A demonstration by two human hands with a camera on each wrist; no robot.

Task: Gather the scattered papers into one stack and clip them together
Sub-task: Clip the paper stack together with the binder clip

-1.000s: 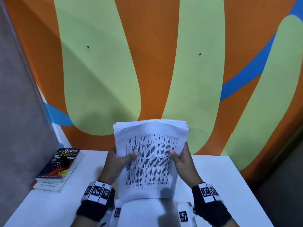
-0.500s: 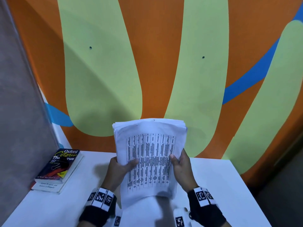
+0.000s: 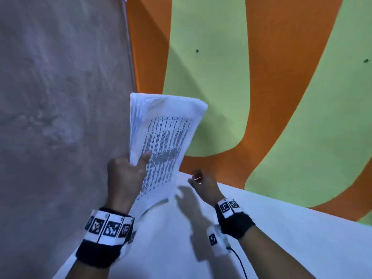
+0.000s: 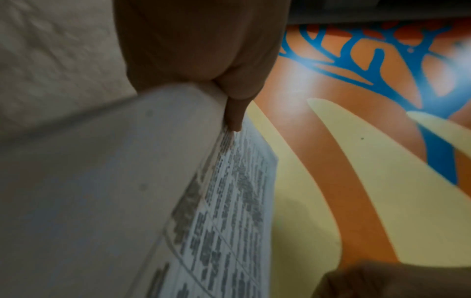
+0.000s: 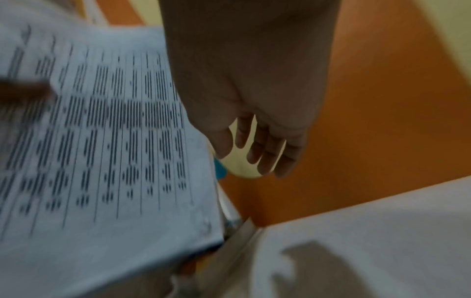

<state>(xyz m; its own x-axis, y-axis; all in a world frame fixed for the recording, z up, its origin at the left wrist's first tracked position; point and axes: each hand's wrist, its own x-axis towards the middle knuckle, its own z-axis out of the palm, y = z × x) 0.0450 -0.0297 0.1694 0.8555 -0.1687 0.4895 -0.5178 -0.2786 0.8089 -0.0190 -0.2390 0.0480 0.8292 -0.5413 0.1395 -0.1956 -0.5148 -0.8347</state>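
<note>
A stack of printed papers (image 3: pixel 165 137) stands upright and tilted above the white table (image 3: pixel 281 228), its table of text facing me. My left hand (image 3: pixel 128 170) grips the stack's left edge, thumb (image 3: pixel 144 158) on the front sheet. The same stack (image 4: pixel 229 201) fills the left wrist view under my thumb (image 4: pixel 234 113). My right hand (image 3: pixel 201 182) hovers just right of the papers, fingers relaxed and holding nothing. In the right wrist view its fingers (image 5: pixel 267 149) hang loose beside the sheet (image 5: pixel 102 141). No clip is in view.
A grey partition (image 3: pixel 60 97) stands close on the left. The orange, green and blue painted wall (image 3: pixel 261 97) runs behind the table. A cable (image 3: pixel 239 262) trails from my right wrist over the table.
My right hand has let go of the stack and pulled away to the right. The left hand alone now holds the papers, tilted. The view has swung left; the book has left the frame.
</note>
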